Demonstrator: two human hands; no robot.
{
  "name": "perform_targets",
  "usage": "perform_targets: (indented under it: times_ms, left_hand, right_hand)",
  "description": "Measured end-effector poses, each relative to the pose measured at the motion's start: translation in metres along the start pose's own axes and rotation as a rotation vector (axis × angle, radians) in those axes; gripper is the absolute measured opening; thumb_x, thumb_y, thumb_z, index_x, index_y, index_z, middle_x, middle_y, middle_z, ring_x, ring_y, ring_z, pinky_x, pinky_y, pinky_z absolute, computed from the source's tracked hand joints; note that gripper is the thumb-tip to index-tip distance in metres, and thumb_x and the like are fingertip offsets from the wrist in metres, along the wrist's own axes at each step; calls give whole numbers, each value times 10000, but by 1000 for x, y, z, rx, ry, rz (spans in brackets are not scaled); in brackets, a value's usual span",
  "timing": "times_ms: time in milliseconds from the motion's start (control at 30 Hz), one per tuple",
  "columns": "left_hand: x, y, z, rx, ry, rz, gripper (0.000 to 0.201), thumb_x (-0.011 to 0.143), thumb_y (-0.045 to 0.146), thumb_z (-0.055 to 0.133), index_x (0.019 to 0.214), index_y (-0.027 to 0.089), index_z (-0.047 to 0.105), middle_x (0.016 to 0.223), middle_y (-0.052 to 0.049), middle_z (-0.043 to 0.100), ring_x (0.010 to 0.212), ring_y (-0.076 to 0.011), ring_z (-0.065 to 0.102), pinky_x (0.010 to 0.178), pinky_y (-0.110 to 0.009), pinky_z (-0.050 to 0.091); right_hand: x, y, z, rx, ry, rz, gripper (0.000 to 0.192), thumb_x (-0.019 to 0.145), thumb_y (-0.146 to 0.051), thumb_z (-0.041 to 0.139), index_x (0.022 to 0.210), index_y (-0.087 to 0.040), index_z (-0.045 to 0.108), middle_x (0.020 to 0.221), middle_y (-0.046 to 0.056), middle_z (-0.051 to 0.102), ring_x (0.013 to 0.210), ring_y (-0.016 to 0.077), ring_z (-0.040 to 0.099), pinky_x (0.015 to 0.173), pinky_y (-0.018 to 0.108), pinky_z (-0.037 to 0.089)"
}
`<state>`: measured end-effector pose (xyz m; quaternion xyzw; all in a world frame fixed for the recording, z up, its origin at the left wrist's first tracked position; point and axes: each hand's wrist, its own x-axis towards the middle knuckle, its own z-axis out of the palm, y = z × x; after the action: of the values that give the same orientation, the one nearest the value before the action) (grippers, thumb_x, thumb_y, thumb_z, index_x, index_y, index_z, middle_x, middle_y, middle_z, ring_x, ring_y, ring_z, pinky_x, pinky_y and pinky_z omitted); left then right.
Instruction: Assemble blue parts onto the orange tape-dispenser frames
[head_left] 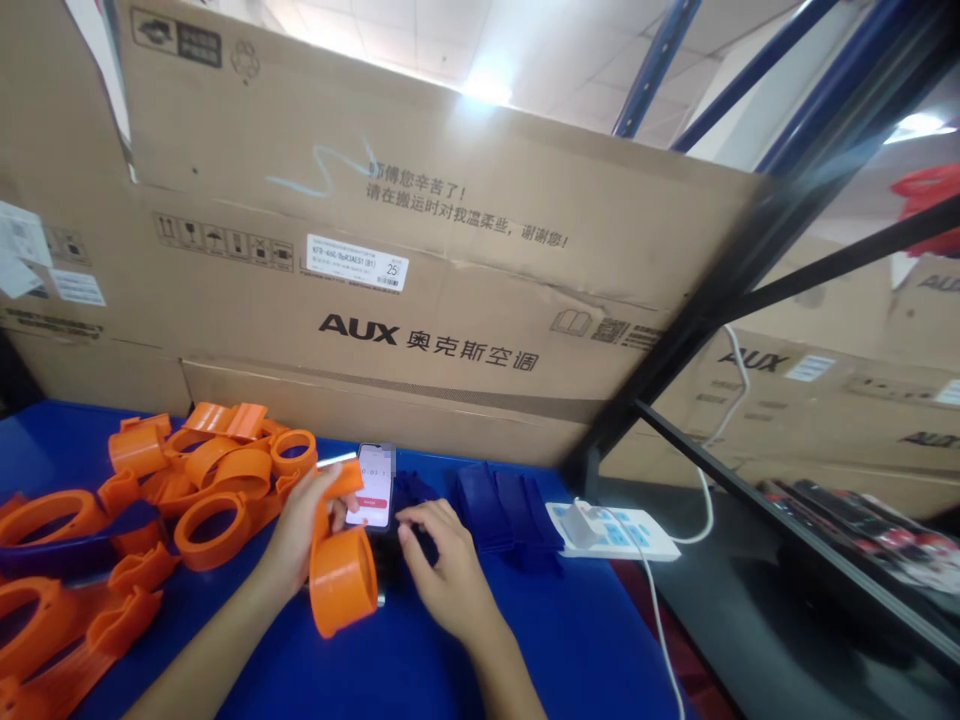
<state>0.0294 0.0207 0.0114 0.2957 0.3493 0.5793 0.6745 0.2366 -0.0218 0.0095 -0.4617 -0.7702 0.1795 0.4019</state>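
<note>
My left hand [295,535] is closed around an orange plastic piece [341,585] with a wide ring at its lower end. A strip with a white edge shows at the top of that piece. My right hand [450,575] hovers low over the table with thumb and fingers apart, and nothing can be made out in it. Just beyond its fingertips lie small dark blue pieces [412,487]. A phone [373,475] showing a timer stands behind my hands, partly covered by my left fingers. Under the orange ring, a dark object is mostly hidden.
Many similar orange ringed pieces [217,530] are heaped on the left of the blue tabletop [555,650]. Flat dark blue pieces [502,510] lie right of the phone, beside a white power strip [652,540] with cables. A large cardboard box [465,290] walls off the back; a black rack post [637,390] rises at right.
</note>
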Motion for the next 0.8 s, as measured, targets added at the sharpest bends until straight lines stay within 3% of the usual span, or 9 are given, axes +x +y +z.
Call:
perform_targets:
  times_ms: [167, 300, 400, 800]
  left_hand:
    - [-11, -18, 4, 315, -261, -21, 314, 903, 484, 692, 896, 170, 685, 669, -32, 707, 429, -84, 498, 433, -199, 355]
    - [-16, -28, 6, 511, -420, -70, 347, 914, 532, 660, 958, 187, 667, 699, -27, 702, 431, -97, 481, 429, -221, 343]
    - [-14, -31, 6, 548, -419, -84, 355, 910, 542, 660, 967, 192, 659, 713, -28, 710, 431, -103, 485, 432, -229, 343]
    - [-10, -10, 4, 474, -288, 33, 300, 888, 467, 714, 935, 170, 705, 715, -53, 741, 435, -83, 471, 426, -206, 310]
  right_hand:
    - [0, -2, -1, 189, 153, 49, 256, 988, -318, 611, 1227, -244, 669, 982, 52, 716, 870, 202, 633, 769, 327, 511]
    - [2, -6, -1, 222, 139, 45, 131, 953, -333, 669, 1019, -237, 729, 947, 50, 712, 858, 202, 627, 733, 318, 500]
    - [3, -8, -1, 227, 151, 60, 143, 967, -338, 656, 902, -230, 723, 927, 51, 706, 844, 200, 620, 713, 317, 489]
    - [3, -3, -10, 170, 273, 96, 161, 957, -358, 659, 877, -228, 709, 899, 49, 679, 824, 206, 595, 696, 318, 461]
